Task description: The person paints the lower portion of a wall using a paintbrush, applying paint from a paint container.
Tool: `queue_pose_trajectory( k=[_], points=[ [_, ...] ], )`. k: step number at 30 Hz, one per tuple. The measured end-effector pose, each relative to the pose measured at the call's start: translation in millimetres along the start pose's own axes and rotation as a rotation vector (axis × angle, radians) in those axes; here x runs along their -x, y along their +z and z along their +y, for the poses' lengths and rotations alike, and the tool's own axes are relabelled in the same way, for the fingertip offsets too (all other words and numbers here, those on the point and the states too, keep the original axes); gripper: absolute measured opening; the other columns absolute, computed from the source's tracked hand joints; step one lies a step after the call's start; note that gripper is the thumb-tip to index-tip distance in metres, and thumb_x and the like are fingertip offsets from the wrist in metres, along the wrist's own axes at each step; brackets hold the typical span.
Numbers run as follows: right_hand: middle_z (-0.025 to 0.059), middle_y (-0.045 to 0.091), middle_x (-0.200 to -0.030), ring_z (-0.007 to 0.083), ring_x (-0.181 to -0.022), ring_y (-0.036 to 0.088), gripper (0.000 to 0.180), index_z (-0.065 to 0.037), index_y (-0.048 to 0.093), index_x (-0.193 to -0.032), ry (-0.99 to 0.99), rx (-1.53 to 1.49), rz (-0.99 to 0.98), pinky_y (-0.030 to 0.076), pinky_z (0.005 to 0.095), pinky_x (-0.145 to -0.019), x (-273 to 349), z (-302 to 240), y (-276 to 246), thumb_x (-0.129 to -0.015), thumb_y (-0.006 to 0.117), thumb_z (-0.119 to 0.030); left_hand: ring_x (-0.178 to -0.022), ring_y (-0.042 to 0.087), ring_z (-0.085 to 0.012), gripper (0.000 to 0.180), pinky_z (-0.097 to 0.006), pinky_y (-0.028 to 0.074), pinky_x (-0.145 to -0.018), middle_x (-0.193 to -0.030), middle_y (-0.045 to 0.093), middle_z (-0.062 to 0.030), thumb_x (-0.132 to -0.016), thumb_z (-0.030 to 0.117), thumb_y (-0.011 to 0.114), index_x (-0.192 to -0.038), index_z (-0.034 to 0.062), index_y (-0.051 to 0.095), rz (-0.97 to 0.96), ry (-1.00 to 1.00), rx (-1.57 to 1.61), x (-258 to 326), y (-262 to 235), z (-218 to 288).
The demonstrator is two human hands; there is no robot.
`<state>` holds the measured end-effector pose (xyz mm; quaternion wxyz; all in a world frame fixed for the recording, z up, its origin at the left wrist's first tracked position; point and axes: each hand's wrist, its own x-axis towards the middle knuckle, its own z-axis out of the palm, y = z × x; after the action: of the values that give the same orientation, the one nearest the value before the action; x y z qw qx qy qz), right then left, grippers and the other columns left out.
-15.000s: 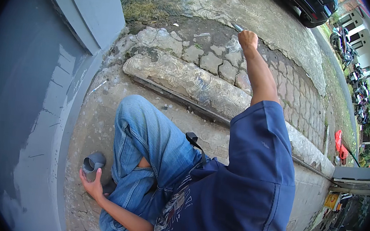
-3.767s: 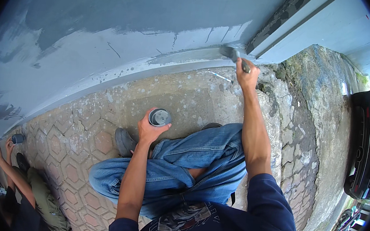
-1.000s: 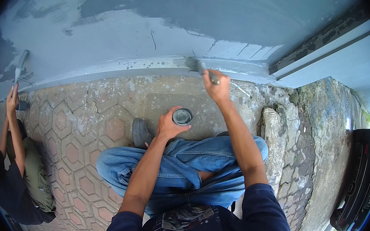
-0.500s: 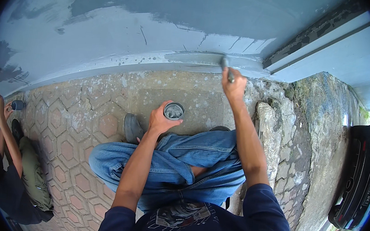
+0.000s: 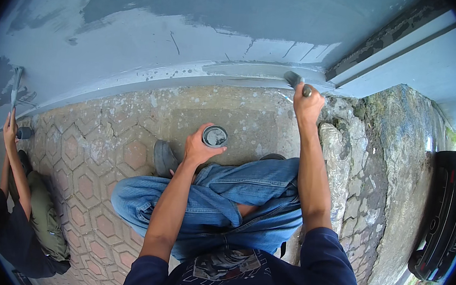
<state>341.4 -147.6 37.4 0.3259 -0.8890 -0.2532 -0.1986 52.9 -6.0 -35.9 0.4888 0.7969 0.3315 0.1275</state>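
**Brushing grey paint along the foot of the wall**

Painting here, we are keeping the brush low on the ledge where wall meets paving. Its long axis is running up-left from our right hand, bristles toward the wall. That hand is clenching the handle. Our left hand is gripping the small paint can over our knees; we are judging that short, level strokes suit best.

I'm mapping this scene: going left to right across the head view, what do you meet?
Co-worker's raised hand → grey shoe → left hand → small round grey paint tin → right hand → black car bumper.
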Motion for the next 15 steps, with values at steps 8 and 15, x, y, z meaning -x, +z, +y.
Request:
queue_pose_trajectory(
  k=[8,15],
  points=[
    [0.0229,0.067,-0.074,0.0355,-0.062,0.067,0.021,0.004,0.071,-0.086,-0.17,-0.281,-0.091,0.053,0.0425,-0.058,35,-46,27,-0.087,0.066,-0.016,-0.098,0.07,-0.0276,0.076,-0.037,0.055,-0.085,-0.104,0.072,-0.013,-0.055,0.031,0.091,-0.12,0.0079,0.06,-0.004,0.015,-0.021,0,1,-5],
    [0.0232,0.069,-0.082,0.0387,-0.072,0.068,0.017,0.004,0.071,-0.09,-0.219,-0.547,-0.232,0.055,0.0396,-0.065,57,-74,35,-0.085,0.068,-0.013,-0.098,0.07,-0.0276,0.075,-0.037,0.055,-0.085,-0.103,0.072,-0.013,-0.055,0.03,0.091,-0.12,0.0074,0.061,-0.008,0.021,0.004,1,1,-5]
  ],
)
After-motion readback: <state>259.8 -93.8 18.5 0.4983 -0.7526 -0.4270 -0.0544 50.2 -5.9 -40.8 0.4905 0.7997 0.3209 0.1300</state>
